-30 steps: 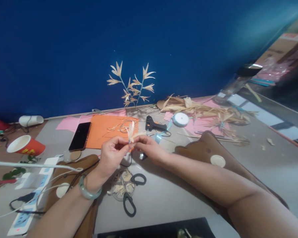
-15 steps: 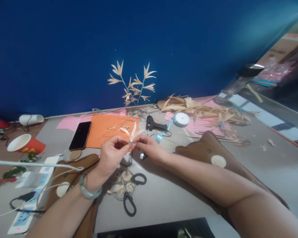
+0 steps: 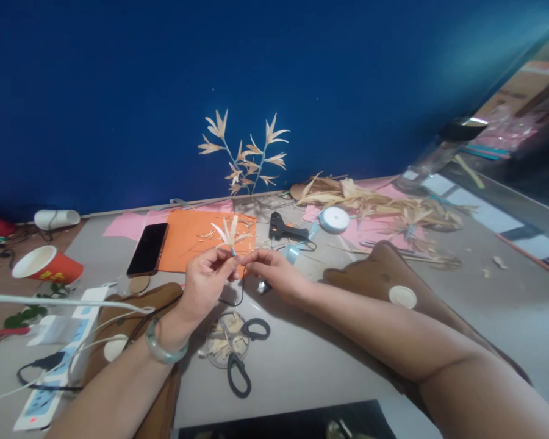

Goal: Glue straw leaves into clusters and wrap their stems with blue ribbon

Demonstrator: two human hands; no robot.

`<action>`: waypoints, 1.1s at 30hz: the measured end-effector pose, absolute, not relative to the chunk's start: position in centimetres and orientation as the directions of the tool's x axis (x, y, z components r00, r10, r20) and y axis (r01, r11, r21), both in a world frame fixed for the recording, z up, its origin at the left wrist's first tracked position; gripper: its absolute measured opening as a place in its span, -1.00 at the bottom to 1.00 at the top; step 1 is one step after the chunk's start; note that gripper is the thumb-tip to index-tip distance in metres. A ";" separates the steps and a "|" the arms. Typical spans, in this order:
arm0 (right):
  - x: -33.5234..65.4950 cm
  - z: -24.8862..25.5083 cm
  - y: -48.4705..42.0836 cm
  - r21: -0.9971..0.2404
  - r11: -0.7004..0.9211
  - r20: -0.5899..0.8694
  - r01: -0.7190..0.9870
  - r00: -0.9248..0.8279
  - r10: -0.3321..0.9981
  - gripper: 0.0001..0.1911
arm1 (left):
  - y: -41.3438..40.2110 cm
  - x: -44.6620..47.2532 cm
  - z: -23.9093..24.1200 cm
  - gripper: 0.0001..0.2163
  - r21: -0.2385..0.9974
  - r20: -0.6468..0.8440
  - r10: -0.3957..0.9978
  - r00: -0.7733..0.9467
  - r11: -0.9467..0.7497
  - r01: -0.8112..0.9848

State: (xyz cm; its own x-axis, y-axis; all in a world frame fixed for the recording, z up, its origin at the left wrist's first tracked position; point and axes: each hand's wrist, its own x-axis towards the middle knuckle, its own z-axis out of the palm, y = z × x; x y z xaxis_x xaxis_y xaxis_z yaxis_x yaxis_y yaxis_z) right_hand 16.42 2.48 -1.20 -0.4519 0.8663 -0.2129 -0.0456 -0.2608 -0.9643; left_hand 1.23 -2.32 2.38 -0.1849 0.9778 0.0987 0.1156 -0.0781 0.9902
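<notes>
Pinching a small pale flower (image 3: 231,233) low on its bluish stem, the left hand (image 3: 207,277) has its thumb and forefinger closed on it, over the near edge of the orange sheet (image 3: 178,241). The petals stand upright and spread above the fingers. The right hand (image 3: 274,272) is just beside, its thumb and fingertips drawn together near the left fingertips; whether it grips any of the stem, I cannot tell.

A bracelet (image 3: 165,353) circles the left wrist. Left of the orange sheet lies the phone (image 3: 146,251), overlapping its edge. The glue gun (image 3: 287,229) lies beyond the right hand, with a blue roll (image 3: 291,253) near it and a white spool (image 3: 333,219) to its right. Dry husks (image 3: 348,198) are heaped farther back over pink paper (image 3: 366,228).

Nearer the person, the scissors (image 3: 232,360) lie on the counter (image 3: 311,360) against a round dish (image 3: 222,350) of pale scraps. Behind everything, a branch (image 3: 260,160) of similar flowers stands before the blue wall (image 3: 132,91). A red cup (image 3: 57,268) tilts at far left, beyond the power strip (image 3: 39,402).
</notes>
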 end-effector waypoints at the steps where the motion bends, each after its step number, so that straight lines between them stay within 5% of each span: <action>1: 16.4 -1.2 2.5 -0.963 -0.265 -0.216 -0.047 -0.453 0.865 -0.89 | -2.3 1.2 2.3 -0.76 0.990 0.099 0.980 -0.172 -0.080 0.117; 33: 16.6 -0.5 2.5 -0.969 -0.214 -0.146 -0.122 -0.418 0.897 -0.90 | -2.1 1.1 1.6 -0.77 0.987 -0.101 0.985 -0.141 0.081 -0.140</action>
